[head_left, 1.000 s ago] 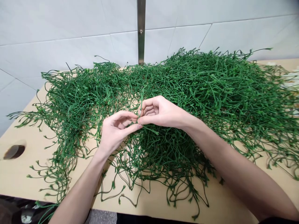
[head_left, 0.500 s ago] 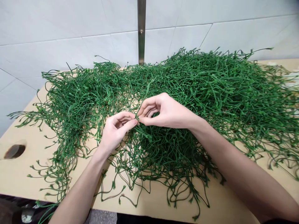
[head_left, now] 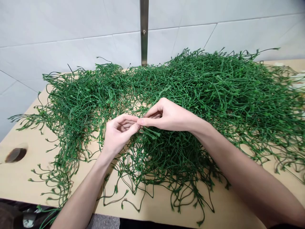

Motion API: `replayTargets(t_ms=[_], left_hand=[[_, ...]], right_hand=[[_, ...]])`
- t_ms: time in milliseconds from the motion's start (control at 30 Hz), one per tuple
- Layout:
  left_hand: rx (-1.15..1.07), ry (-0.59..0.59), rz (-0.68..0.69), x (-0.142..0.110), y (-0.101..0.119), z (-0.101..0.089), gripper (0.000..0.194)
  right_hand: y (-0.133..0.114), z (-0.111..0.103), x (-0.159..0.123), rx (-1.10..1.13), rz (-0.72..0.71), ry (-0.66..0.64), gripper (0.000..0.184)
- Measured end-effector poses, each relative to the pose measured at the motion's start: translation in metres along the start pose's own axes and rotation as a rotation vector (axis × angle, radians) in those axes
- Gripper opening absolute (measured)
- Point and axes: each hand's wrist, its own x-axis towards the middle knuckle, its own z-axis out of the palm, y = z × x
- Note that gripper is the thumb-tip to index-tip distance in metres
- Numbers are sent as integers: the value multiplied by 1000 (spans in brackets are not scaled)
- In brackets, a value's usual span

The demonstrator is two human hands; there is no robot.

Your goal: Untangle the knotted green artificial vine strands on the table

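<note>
Thin green plastic stems (head_left: 214, 82) with small forked tips lie tangled in a big heap across the table. Over the middle of the heap, my left hand (head_left: 121, 132) is closed in a pinch on a green plastic stem (head_left: 151, 133). My right hand (head_left: 170, 116) meets it fingertip to fingertip, thumb and forefinger pinched on the same piece. A narrow leaf (head_left: 165, 92) slants up behind the right hand's knuckles. My fingers hide the joint where they touch, so its detail cannot be seen.
The stems spread over a pale wooden table (head_left: 16, 178) with a dark round hole (head_left: 16, 155) at its left. Behind it stand a white tiled wall (head_left: 71, 25) and an upright metal strip (head_left: 144, 35). White pieces (head_left: 299, 79) lie at the right edge.
My right hand has turned slightly, its thumb now overlapping my left fingertips. The narrow leaf behind it has tipped over to the right. My left hand stays nearly still.
</note>
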Motion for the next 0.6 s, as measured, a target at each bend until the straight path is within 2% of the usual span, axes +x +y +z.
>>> replayTargets(t_ms=[233, 467, 600], left_hand=[[31, -27, -40, 0, 3, 0, 16], [119, -174, -103, -1, 2, 2, 13], [369, -240, -46, -4, 3, 2, 18]], right_hand=[[-3, -7, -3, -43, -61, -58, 23], [-2, 5, 0, -78, -69, 60, 16], [-3, 15, 1, -167, -54, 138, 17]])
